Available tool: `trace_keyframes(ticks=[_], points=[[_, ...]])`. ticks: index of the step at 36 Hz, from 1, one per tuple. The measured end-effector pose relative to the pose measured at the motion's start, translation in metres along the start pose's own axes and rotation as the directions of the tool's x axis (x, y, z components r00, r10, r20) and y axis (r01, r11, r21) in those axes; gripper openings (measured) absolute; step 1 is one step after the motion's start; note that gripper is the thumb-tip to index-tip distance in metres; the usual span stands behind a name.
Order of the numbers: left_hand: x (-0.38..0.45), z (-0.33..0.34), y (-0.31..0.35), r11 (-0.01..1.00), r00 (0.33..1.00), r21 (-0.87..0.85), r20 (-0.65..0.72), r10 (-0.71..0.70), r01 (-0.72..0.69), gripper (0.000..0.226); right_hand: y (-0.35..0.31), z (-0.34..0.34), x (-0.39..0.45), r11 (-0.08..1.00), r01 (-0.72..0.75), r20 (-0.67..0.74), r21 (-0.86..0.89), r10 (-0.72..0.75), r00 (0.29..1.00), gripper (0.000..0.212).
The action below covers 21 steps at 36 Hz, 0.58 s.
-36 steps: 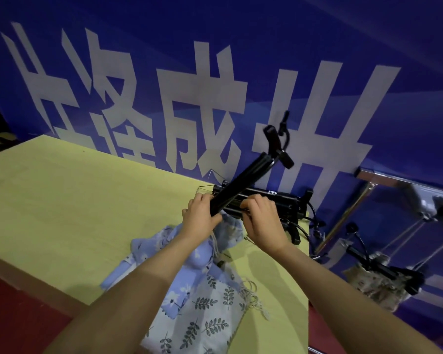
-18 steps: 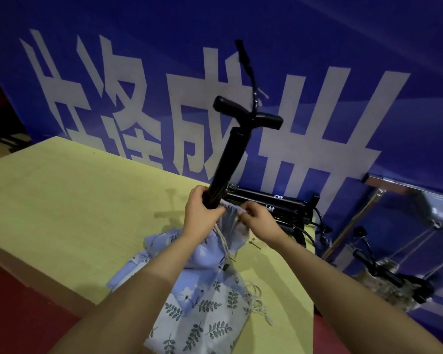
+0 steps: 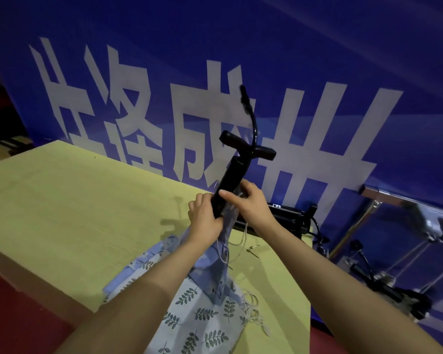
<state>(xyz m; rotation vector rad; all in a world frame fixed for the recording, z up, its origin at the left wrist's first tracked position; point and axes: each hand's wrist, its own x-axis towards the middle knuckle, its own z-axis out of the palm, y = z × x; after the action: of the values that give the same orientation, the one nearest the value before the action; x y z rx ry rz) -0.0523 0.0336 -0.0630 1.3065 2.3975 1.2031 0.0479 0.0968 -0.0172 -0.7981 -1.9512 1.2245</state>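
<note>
A black hand pump (image 3: 234, 172) with a T-handle and a thin curved hose stands almost upright above the table, its lower end inside the mouth of a light blue drawstring bag (image 3: 221, 254). My left hand (image 3: 205, 221) grips the bag's gathered mouth around the pump's barrel. My right hand (image 3: 248, 203) wraps the barrel from the right, thumb across its front, pinching the bag's cloth and white cord against it. The bag hangs down from both hands onto other cloth.
A leaf-print cloth bag (image 3: 202, 315) with loose white cords lies on the yellow table (image 3: 74, 213). More black pumps (image 3: 289, 217) lie at the table's back edge. Two small metal needles (image 3: 252, 250) lie nearby. A blue banner (image 3: 164, 98) stands behind; a metal rack (image 3: 394, 251) is at right.
The pump went from tilted right to nearly upright, and sank deeper into the blue bag. My right hand moved up from the bag's mouth onto the barrel, pulling the cloth higher.
</note>
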Motion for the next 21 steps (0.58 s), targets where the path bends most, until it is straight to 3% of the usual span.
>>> trace_keyframes(ticks=[4,11,16,21], points=[[-0.001,-0.006,0.0,0.999,0.997,-0.031,0.069,0.025,-0.022,0.053,0.007,0.005,-0.001,0.999,-0.022,-0.034,-0.046,0.02,0.999,0.023],[-0.006,-0.02,-0.011,0.967,0.95,-0.248,0.312,0.022,0.059,0.075,0.027,0.009,-0.007,0.982,-0.054,-0.004,-0.18,0.054,0.999,0.034],[-0.001,-0.03,-0.004,0.925,0.983,-0.367,0.182,-0.026,0.093,0.079,0.038,0.012,-0.007,0.965,-0.078,0.014,-0.249,0.084,0.996,0.041],[0.001,-0.041,0.008,0.878,0.995,-0.477,0.075,0.061,-0.018,0.092,0.046,0.018,-0.008,0.922,-0.068,0.069,-0.382,0.101,0.992,0.045]])
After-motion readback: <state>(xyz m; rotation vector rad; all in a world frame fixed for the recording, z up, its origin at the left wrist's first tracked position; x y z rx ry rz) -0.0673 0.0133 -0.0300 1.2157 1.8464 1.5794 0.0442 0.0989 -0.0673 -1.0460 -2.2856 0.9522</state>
